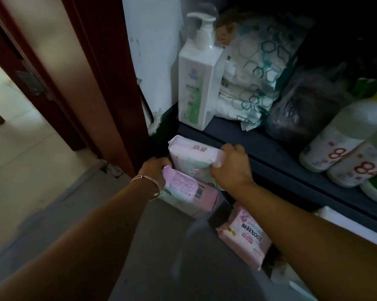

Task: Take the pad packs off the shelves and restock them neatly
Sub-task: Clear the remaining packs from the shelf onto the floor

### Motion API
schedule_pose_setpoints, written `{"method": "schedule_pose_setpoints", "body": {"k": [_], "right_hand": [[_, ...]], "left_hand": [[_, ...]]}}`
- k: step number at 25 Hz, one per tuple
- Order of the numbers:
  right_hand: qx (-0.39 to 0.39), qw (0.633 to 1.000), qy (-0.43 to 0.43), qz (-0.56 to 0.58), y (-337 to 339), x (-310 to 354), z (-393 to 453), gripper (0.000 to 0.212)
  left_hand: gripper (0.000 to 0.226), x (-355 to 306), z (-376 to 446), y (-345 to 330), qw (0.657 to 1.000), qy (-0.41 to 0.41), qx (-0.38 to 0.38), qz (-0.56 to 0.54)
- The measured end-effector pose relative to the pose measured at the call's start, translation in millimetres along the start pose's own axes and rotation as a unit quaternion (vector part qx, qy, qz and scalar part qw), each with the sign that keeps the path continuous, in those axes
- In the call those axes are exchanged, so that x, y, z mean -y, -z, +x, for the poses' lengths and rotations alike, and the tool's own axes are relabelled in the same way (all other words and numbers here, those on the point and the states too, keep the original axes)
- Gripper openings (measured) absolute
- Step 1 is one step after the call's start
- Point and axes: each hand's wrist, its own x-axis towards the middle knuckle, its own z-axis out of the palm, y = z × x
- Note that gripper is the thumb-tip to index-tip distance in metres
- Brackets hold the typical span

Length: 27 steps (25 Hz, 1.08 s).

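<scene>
Packs sat low, under the dark shelf (270,144). Your right hand (231,164) pinched the upper pack (191,152) by its end seam; your left hand (153,170) curled round the barcode pack's (189,192) far end. They looked light, soft and squashy, with slick film, so end-on grips seemed safest. I counted three packs, the third (245,237) lying loose beneath your right forearm. One pump bottle (196,88) stood above.

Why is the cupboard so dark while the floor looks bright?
Head view: daylight falls on the pale tiled floor at left; the dark blue shelf interior sits in shadow. The wide lens bends the reddish-brown door frame, and the white pump bottle looks slightly soft.
</scene>
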Motion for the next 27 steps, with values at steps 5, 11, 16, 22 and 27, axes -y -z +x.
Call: {"method": "schedule_pose_setpoints", "body": {"k": [5, 11, 16, 22, 27], "right_hand": [[-0.025, 0.999, -0.018, 0.02, -39, -6, 12, 0.036], [0.084, 0.994, -0.064, -0.022, -54, -17, 18, 0.056], [0.092, 0.993, -0.064, -0.028, -26, -15, 18, 0.047], [0.034, 0.999, -0.006, -0.031, 69, 20, 1, 0.025], [-0.059, 0.997, 0.043, 0.013, 181, 60, -21, 0.033]], "left_hand": [[0.017, 10, 19, -18, 0.999, -0.014, -0.037, -0.017], [0.047, 23, 31, -38, 0.999, -0.011, -0.017, 0.025], [0.052, 7, 29, -20, 0.997, -0.024, 0.003, 0.068], [0.048, -62, 8, 60, 0.993, -0.117, -0.013, 0.011], [0.044, -159, -32, 159, 0.967, -0.215, -0.113, -0.073]]}}
